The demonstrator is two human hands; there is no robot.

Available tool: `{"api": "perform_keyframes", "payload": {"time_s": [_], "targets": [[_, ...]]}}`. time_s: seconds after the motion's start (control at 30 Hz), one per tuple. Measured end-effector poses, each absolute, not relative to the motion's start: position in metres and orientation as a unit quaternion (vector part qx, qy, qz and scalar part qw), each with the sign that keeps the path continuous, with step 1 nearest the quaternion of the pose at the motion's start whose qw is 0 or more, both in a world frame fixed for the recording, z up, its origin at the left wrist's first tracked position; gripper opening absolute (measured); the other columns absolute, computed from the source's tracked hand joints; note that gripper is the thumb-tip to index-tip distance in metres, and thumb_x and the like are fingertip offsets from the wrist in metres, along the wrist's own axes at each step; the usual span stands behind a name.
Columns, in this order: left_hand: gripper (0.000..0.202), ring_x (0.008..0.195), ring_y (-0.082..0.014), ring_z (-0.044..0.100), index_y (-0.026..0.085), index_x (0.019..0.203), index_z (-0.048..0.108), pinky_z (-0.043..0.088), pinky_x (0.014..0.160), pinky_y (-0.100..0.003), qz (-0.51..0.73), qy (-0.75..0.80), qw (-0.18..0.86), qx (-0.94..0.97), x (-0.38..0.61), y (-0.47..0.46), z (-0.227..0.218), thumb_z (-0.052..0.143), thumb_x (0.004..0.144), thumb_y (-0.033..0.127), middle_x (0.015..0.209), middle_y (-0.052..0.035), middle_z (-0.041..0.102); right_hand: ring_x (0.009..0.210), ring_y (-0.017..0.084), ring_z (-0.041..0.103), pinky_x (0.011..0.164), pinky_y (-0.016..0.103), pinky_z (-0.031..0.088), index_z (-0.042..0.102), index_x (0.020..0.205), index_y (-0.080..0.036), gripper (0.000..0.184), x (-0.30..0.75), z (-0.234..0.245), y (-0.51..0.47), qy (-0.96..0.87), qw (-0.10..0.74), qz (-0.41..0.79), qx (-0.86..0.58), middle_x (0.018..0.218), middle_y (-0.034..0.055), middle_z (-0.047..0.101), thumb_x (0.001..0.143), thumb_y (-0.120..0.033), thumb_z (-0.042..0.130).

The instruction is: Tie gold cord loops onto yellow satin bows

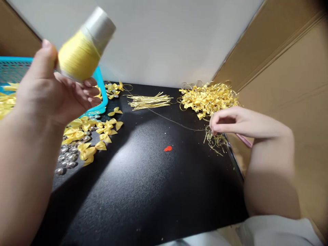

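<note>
Raised at the upper left, my left hand (51, 85) grips a cone spool of yellow thread (79, 56) by its wide end, the bare white tip pointing up and right. My right hand (225, 121) is at the table's right side, thumb and fingers pinched together. A thin thread (176, 122) crosses the black table and reaches these fingertips; its far end is hard to follow. Just beneath my right hand lies a tangle of short thread scraps (216, 141).
A turquoise basket (103, 92) holds yellow bows at left. Loose yellow bows (88, 152) and shiny beads (67, 157) lie before it. Farther back are a bundle of gold cords (150, 101) and a heap of bows with loops (210, 97). A red piece (168, 148) lies mid-table. Cardboard (289, 68) stands right.
</note>
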State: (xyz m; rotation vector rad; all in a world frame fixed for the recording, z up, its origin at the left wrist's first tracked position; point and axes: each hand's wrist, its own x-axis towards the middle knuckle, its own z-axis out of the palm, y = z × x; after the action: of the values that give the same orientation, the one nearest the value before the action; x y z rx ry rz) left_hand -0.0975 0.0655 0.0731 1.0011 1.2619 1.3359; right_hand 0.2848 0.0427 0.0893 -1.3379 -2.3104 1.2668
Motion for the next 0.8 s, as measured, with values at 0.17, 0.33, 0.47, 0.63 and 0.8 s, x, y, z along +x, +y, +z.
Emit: {"api": "perform_keyframes", "payload": {"time_s": [0.17,0.33,0.47,0.63,0.8], "targets": [[0.032,0.046,-0.0110,0.035,0.020,0.098,0.059,0.037,0.041,-0.022,0.580,0.481,0.484,0.445,-0.087,0.061,0.070,0.042,0.091,0.045,0.057,0.0037,0.039,0.081,0.014,0.066,0.083,0.032,0.053,0.068,0.075,-0.023,0.013,0.252,0.092,0.028,-0.714,0.457,0.397,-0.353,0.077,-0.0016,0.069,0.085,-0.031,0.070],[0.030,0.046,-0.0100,0.040,0.018,0.095,0.056,0.040,0.041,-0.021,0.576,0.484,0.482,0.449,-0.082,0.060,0.070,0.042,0.090,0.044,0.062,0.0031,0.042,0.113,0.021,0.062,0.102,0.043,0.046,0.071,0.089,-0.027,0.010,0.240,0.082,0.031,-0.780,0.379,0.358,-0.346,0.115,0.0008,0.069,0.088,-0.035,0.065],[0.024,0.041,-0.0065,0.039,0.017,0.088,0.049,0.037,0.038,-0.019,0.580,0.487,0.480,0.443,-0.073,0.060,0.069,0.039,0.092,0.039,0.069,0.0019,0.049,0.136,0.034,0.042,0.114,0.062,0.025,0.074,0.093,-0.028,0.015,0.245,0.081,0.034,-0.832,0.215,0.194,-0.473,0.137,0.0024,0.057,0.081,-0.035,0.071],[0.024,0.041,-0.0090,0.045,0.018,0.084,0.053,0.040,0.037,-0.021,0.505,0.515,0.523,0.455,-0.065,0.056,0.061,0.056,0.080,0.042,0.067,-0.0008,0.053,0.116,0.033,0.056,0.103,0.058,0.038,0.071,0.082,-0.027,0.008,0.281,0.100,0.034,-0.756,0.259,0.041,-0.600,0.114,0.0069,0.067,0.083,-0.032,0.065],[0.038,0.048,-0.0119,0.052,0.015,0.077,0.059,0.043,0.042,-0.019,0.348,0.595,0.536,0.488,-0.054,0.049,0.049,0.060,0.075,0.053,0.059,-0.0033,0.058,0.080,0.027,0.064,0.075,0.043,0.048,0.069,0.079,-0.022,0.021,0.334,0.103,0.036,-0.620,0.133,0.076,-0.769,0.085,0.0098,0.071,0.075,-0.043,0.071]]}}
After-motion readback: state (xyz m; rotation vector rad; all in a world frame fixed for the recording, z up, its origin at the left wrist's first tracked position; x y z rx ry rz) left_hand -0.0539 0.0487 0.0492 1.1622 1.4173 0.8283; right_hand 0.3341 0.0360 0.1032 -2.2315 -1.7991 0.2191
